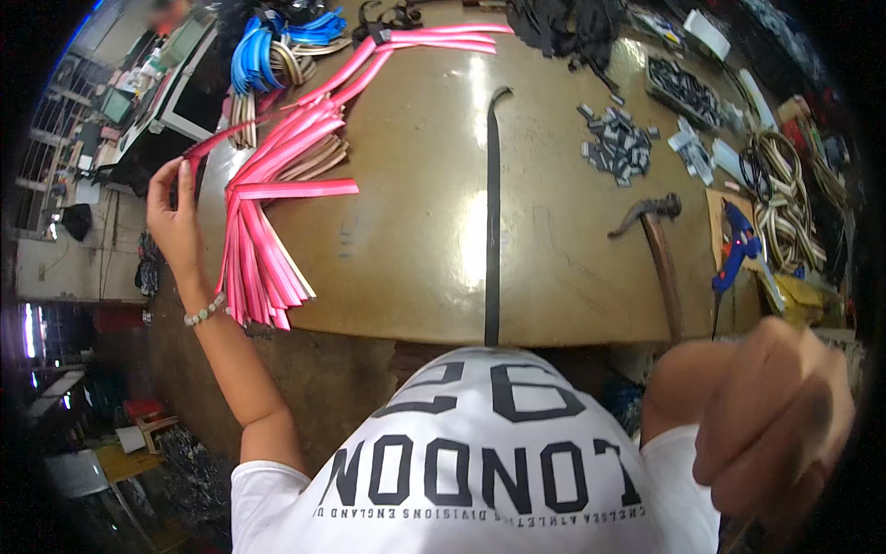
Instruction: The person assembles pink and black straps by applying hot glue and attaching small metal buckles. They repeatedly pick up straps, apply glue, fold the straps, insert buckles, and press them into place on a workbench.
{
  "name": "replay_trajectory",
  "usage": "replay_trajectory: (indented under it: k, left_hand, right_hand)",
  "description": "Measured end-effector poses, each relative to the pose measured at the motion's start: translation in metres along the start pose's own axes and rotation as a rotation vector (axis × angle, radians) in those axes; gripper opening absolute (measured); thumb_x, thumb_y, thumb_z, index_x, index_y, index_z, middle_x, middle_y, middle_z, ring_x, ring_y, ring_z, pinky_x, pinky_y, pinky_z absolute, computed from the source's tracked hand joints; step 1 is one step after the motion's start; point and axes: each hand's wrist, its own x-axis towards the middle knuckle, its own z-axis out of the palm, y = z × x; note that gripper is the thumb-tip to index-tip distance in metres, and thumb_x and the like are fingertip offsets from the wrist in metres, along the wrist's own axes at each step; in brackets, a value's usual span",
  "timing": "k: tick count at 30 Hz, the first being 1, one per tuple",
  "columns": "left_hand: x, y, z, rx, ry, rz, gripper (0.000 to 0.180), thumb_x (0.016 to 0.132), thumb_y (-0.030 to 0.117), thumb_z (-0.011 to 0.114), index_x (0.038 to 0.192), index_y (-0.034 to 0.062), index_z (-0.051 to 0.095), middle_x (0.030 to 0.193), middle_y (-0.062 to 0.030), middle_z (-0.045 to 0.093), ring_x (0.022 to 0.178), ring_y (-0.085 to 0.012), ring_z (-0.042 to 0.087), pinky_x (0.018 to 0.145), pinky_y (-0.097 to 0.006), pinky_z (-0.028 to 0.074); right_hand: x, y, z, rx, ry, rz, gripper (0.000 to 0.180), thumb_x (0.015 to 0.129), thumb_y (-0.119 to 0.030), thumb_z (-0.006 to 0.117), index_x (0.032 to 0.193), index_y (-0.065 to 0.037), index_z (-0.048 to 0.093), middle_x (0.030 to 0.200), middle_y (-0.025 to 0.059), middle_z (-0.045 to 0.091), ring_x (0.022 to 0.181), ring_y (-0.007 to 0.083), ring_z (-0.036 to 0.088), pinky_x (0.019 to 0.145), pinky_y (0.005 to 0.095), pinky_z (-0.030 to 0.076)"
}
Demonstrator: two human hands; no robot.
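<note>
My left hand [175, 222] is raised at the table's left edge, its thumb and fingers pinching the end of a pink strip [221, 138]. Beside it lies a fanned bundle of pink strips [263, 268], with one strip [305, 188] sticking out to the right. Close to the camera at the lower right, my right hand [775, 415] is curled closed. Whatever it may hold is hidden. A long black strip [493, 212] lies down the middle of the table, running toward my body. The hammer [659, 254] and a blue glue gun [736, 242] are nearest the right hand.
Small grey metal pieces [620, 145] are heaped at the right, near a tray [657, 72] of similar dark pieces. Coiled striped straps [784, 203] sit at the right edge. More pink strips [443, 39], blue strips [254, 57] and black material [572, 32] occupy the far side.
</note>
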Motion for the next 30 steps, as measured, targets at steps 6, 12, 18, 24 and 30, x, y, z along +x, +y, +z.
replay_trajectory:
  k: [6,12,18,24,30]
  left_hand:
    - [-0.041,0.113,0.014,0.014,0.024,0.211,0.016,0.094,0.006,0.066,0.108,-0.0031,0.066,0.101,-0.0082,0.069,0.091,-0.0131,0.064,0.083,-0.026,0.051]
    - [-0.103,0.169,0.035,-0.271,-0.14,0.005,0.012,0.091,0.001,0.067,0.103,-0.0021,0.066,0.098,-0.0072,0.068,0.087,-0.011,0.064,0.076,-0.024,0.052]
    - [-0.135,0.192,0.071,-0.483,-0.683,-0.156,0.013,0.089,0.003,0.068,0.102,0.0001,0.068,0.092,-0.0089,0.069,0.077,-0.0122,0.065,0.068,-0.025,0.051]
    - [-0.161,0.187,0.11,-0.338,-0.557,0.072,0.017,0.085,0.007,0.071,0.102,0.0072,0.07,0.092,-0.0091,0.066,0.074,-0.023,0.062,0.065,-0.033,0.048]
    - [-0.221,0.165,0.093,-0.353,-0.792,0.456,0.027,0.076,0.018,0.079,0.1,0.0107,0.069,0.1,-0.0031,0.064,0.095,-0.0226,0.059,0.082,-0.037,0.047]
  right_hand:
    - [0.02,0.014,-0.004,0.029,-0.057,-0.121,0.019,0.094,-0.02,0.062,0.092,-0.002,0.068,0.079,0.0148,0.069,0.061,0.0215,0.068,0.047,0.0283,0.054]
    - [0.022,0.012,0.01,-0.13,0.101,-0.233,0.016,0.091,-0.018,0.063,0.091,-0.003,0.068,0.081,0.014,0.068,0.063,0.02,0.065,0.051,0.0286,0.051]
    - [0.049,0.089,0.04,-0.826,0.759,0.023,0.026,0.087,-0.017,0.066,0.107,0.0,0.065,0.097,0.0174,0.067,0.084,0.0277,0.063,0.073,0.0342,0.049]
    - [0.078,0.183,0.025,-0.264,0.882,0.569,0.03,0.092,-0.021,0.067,0.112,0.001,0.068,0.096,0.0202,0.07,0.087,0.033,0.068,0.081,0.0381,0.052]
    - [0.075,0.216,0.006,-0.598,1.002,0.434,0.03,0.093,-0.02,0.068,0.113,0.001,0.069,0.095,0.0094,0.073,0.081,0.011,0.064,0.075,0.0271,0.051]
